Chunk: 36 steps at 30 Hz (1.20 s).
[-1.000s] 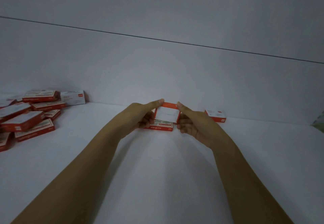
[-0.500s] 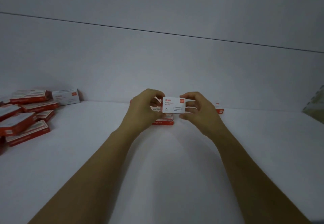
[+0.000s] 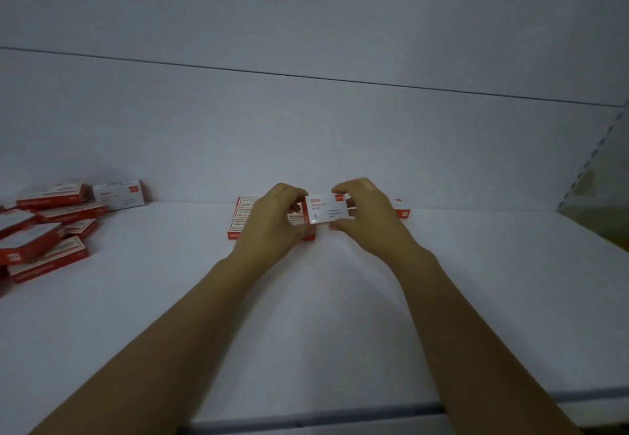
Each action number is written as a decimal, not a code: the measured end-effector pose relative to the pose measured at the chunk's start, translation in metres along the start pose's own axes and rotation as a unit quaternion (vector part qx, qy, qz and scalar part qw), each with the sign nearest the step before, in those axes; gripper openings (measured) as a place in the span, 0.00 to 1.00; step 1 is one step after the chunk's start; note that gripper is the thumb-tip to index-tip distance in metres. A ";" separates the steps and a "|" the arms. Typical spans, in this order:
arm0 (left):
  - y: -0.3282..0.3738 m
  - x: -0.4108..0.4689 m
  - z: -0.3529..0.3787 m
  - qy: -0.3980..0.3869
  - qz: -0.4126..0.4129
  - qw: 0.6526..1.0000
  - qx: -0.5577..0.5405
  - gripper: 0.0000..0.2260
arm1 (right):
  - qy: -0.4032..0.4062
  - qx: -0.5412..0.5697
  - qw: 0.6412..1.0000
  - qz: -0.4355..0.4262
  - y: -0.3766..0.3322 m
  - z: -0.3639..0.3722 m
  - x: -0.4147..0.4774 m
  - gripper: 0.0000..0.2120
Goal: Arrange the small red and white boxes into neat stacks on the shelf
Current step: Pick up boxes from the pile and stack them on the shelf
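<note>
- white on its face, with a small red mark in the top right corner, the small box (image 3: 327,211) is held upright just above the shelf (image 3: 340,315), toward the far middle, printed side turned to the person.
- the left hand (image 3: 272,227) has its fingers curled round the box's left end, and the right hand (image 3: 367,223) pinches the right end, thumb below and a fingertip on the top edge. each grip is clamped on the box, neither loose.
- holding it by the short ends keeps the label in sight and the long edges free, probably so it can be squared up and turned flat before it is set down.
- a low stack (image 3: 242,218) of red-edged boxes sits on the shelf right behind the left hand, partly hidden by it. it looks like the place this box is meant for.
- one more box (image 3: 401,210) lies behind the right hand by the back wall (image 3: 306,145), mostly hidden.
- at the far left a loose heap (image 3: 51,230) of red and white boxes lies overlapping at odd angles, well apart from the hands. it reads as the unsorted supply, so most of the task seems still to do.
- laying the box down will need its edges lined up with the stack without nudging it.
</note>
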<state>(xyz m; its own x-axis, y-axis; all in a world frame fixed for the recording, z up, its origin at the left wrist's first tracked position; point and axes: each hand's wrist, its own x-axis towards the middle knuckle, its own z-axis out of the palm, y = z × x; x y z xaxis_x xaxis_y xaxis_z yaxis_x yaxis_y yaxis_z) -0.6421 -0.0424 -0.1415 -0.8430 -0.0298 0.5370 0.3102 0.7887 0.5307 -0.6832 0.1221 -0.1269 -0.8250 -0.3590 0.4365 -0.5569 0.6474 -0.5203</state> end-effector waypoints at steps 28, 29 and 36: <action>0.107 0.063 0.134 -0.059 -0.125 0.987 0.088 0.19 | -0.122 -0.137 0.981 0.065 0.171 -0.138 0.006 0.24; 0.104 0.065 0.135 -0.056 -0.138 0.985 0.089 0.19 | -0.131 -0.147 0.978 0.066 0.174 -0.135 0.007 0.24; 0.088 0.075 0.146 -0.078 -0.193 0.975 0.084 0.18 | -0.148 -0.153 0.973 0.090 0.186 -0.114 0.024 0.25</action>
<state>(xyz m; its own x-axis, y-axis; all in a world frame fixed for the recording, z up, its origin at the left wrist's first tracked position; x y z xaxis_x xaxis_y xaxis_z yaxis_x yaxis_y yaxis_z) -0.7425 0.1145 -0.1505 -0.9432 -0.2603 0.2064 -0.1074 0.8269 0.5519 -0.7955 0.3105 -0.1293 -0.9229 -0.3707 0.1040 -0.3844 0.8713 -0.3050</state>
